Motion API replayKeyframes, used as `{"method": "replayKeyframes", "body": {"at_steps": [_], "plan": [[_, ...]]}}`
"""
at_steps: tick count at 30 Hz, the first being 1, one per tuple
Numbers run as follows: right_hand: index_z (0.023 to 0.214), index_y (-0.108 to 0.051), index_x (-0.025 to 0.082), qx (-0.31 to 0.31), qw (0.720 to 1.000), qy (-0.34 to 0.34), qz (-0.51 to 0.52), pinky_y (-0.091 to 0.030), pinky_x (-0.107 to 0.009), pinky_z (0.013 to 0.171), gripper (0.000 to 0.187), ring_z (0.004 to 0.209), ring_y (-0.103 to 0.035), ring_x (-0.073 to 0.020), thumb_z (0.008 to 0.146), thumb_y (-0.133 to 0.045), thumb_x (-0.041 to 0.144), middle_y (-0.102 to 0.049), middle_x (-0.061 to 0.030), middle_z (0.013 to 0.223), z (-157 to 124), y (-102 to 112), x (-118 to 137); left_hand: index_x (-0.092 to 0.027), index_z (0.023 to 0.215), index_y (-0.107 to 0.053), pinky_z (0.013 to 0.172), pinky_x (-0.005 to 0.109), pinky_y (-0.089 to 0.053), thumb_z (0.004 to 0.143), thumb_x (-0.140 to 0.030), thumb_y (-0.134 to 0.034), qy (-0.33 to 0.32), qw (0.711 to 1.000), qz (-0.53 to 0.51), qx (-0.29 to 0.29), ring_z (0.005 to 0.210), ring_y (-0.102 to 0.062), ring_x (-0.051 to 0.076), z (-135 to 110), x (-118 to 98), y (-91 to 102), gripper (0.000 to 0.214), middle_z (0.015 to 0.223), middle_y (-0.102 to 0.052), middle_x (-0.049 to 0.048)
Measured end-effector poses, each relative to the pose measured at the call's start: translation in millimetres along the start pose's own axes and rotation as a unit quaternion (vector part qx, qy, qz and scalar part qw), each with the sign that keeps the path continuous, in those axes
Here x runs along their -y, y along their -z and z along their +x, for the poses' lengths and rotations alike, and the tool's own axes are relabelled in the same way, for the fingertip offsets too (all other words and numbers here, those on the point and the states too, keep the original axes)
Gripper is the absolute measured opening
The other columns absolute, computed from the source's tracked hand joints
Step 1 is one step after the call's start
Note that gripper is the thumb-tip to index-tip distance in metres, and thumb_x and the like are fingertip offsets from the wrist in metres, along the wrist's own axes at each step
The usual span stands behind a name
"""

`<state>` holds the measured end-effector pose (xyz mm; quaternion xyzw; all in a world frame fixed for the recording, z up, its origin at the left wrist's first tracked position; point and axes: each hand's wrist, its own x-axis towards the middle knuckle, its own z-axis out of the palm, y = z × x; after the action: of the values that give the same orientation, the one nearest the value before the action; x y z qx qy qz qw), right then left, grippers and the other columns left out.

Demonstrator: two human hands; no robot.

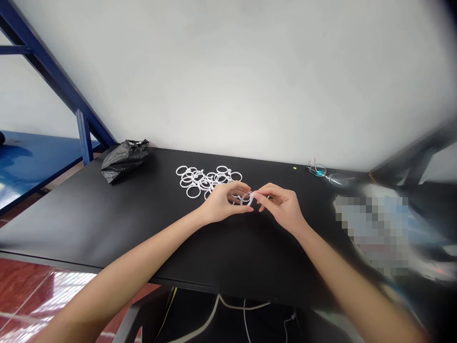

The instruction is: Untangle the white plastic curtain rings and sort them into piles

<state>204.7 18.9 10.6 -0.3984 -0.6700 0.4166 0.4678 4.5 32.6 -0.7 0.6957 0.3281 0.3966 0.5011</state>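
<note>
Both of my hands meet over the middle of a black table. My left hand and my right hand are each closed in a pinch on the same white plastic ring, held between them just above the tabletop. Behind my left hand lies a pile of several white rings, some overlapping.
A crumpled black plastic bag sits at the table's back left. A pair of glasses lies at the back right near a small yellow speck. A blue metal frame stands to the left. Cables hang under the table.
</note>
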Motion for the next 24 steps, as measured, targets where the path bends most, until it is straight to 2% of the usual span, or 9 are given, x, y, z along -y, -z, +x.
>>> {"method": "replayKeyframes", "body": {"at_steps": [8, 10, 12, 15, 16, 18, 21, 24], "plan": [[0.076, -0.072, 0.02, -0.018, 0.999, 0.026, -0.01, -0.06, -0.029, 0.061, 0.015, 0.069, -0.063, -0.0142, 0.085, -0.069, 0.032, -0.065, -0.0031, 0.081, -3, -7, -3, -0.014, 0.108, -0.063, 0.079, 0.034, -0.059, 0.067, -0.027, -0.084, 0.027, 1.0, -0.01, 0.008, 0.095, -0.068, 0.022, 0, -3, 0.0, 0.048, 0.101, -0.069, 0.0088], [0.079, -0.073, 0.02, -0.013, 0.999, 0.015, -0.027, -0.06, -0.03, 0.064, 0.016, 0.07, -0.064, -0.0151, 0.085, -0.069, 0.034, -0.067, -0.0039, 0.083, -1, -4, -2, -0.014, 0.108, -0.065, 0.08, 0.033, -0.059, 0.068, -0.031, -0.084, 0.016, 1.0, 0.024, 0.005, 0.093, -0.068, 0.021, 0, -4, 1.7, 0.047, 0.099, -0.07, 0.008], [0.084, -0.073, 0.019, -0.019, 0.998, -0.014, -0.057, -0.059, -0.03, 0.062, 0.019, 0.068, -0.064, -0.0157, 0.083, -0.07, 0.037, -0.068, -0.0041, 0.079, 3, 3, -2, -0.015, 0.106, -0.067, 0.081, 0.034, -0.058, 0.07, -0.032, -0.082, -0.015, 0.994, 0.102, -0.019, 0.09, -0.068, 0.02, 1, -4, 4.7, 0.043, 0.098, -0.071, 0.0069], [0.083, -0.073, 0.017, -0.086, 0.987, -0.055, -0.122, -0.055, -0.03, 0.054, 0.025, 0.056, -0.061, -0.0154, 0.08, -0.071, 0.042, -0.066, -0.0029, 0.066, 11, 21, -7, -0.017, 0.105, -0.068, 0.088, 0.039, -0.056, 0.079, -0.028, -0.075, -0.083, 0.957, 0.27, -0.058, 0.097, -0.067, 0.023, 1, 4, 9.9, 0.03, 0.106, -0.071, 0.0087], [0.081, -0.072, 0.017, -0.128, 0.978, -0.051, -0.155, -0.055, -0.031, 0.054, 0.025, 0.056, -0.061, -0.016, 0.079, -0.07, 0.041, -0.065, -0.0029, 0.065, 13, 29, -10, -0.016, 0.105, -0.068, 0.091, 0.042, -0.054, 0.082, -0.027, -0.071, -0.1, 0.939, 0.325, -0.056, 0.102, -0.066, 0.025, 1, 8, 11.1, 0.025, 0.11, -0.07, 0.0101], [0.082, -0.072, 0.018, -0.151, 0.956, -0.05, -0.248, -0.053, -0.033, 0.056, 0.022, 0.06, -0.063, -0.0179, 0.075, -0.072, 0.038, -0.068, -0.0041, 0.07, 17, 43, -17, -0.016, 0.105, -0.066, 0.096, 0.047, -0.051, 0.088, -0.024, -0.064, -0.116, 0.903, 0.412, -0.033, 0.11, -0.063, 0.028, 1, 15, 12.1, 0.02, 0.119, -0.067, 0.0128], [0.08, -0.073, 0.02, -0.082, 0.928, -0.073, -0.356, -0.052, -0.033, 0.058, 0.025, 0.066, -0.065, -0.0205, 0.066, -0.078, 0.04, -0.072, -0.0057, 0.08, 19, 58, -26, -0.016, 0.108, -0.064, 0.097, 0.049, -0.048, 0.091, -0.026, -0.06, -0.113, 0.869, 0.482, -0.005, 0.115, -0.06, 0.03, 0, 22, 10.7, 0.02, 0.127, -0.063, 0.0136], [0.08, -0.073, 0.02, -0.019, 0.917, -0.102, -0.386, -0.051, -0.032, 0.058, 0.022, 0.067, -0.066, -0.0202, 0.067, -0.076, 0.037, -0.073, -0.0056, 0.082, 18, 63, -30, -0.017, 0.108, -0.063, 0.1, 0.049, -0.044, 0.093, -0.027, -0.057, -0.115, 0.858, 0.5, -0.005, 0.117, -0.057, 0.029, -1, 21, 8.6, 0.02, 0.127, -0.061, 0.0129]]}}
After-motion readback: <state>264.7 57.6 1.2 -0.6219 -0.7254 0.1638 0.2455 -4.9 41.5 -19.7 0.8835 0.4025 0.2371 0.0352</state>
